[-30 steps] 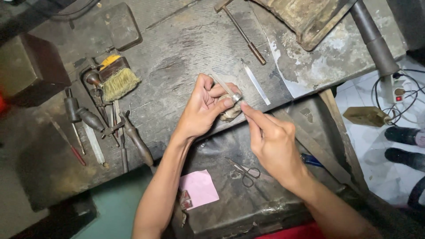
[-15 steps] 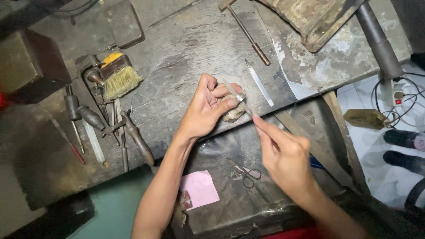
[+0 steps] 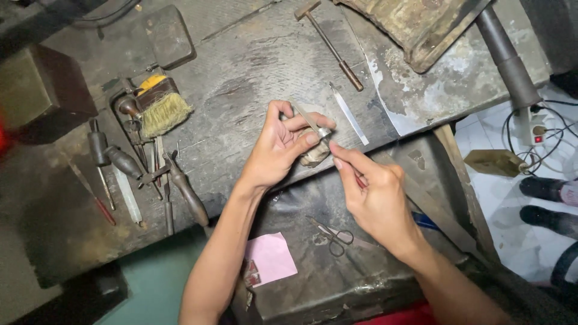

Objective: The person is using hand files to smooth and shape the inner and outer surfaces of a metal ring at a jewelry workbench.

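While both hands meet over the front edge of a worn, dark workbench [image 3: 241,78], the scene breaks down as follows.

Left hand [image 3: 280,147]: curled shut, thumb and forefinger pinching a small silvery metal piece [image 3: 323,132] against a lumpy grey-brown block [image 3: 314,153] under the fingertips.

Right hand [image 3: 376,192]: closed in a pinch on a thin tool with a red bit [image 3: 359,179] showing below the forefinger; its tip is hidden, so contact with the metal piece cannot be told. The forefinger points at the piece, just beside the left thumb.

Flat metal strip [image 3: 350,114]: lies on the bench just beyond the right forefinger.

Hammer [image 3: 328,41]: farther out from both hands.

Brush [image 3: 159,108]: yellow-handled, well off to the outer side of the left hand, among dark-handled tools [image 3: 180,186].

Small scissors [image 3: 334,233]: on the lower surface, just below the right hand.

Pink paper [image 3: 270,257]: beside the left forearm, near the elbow.
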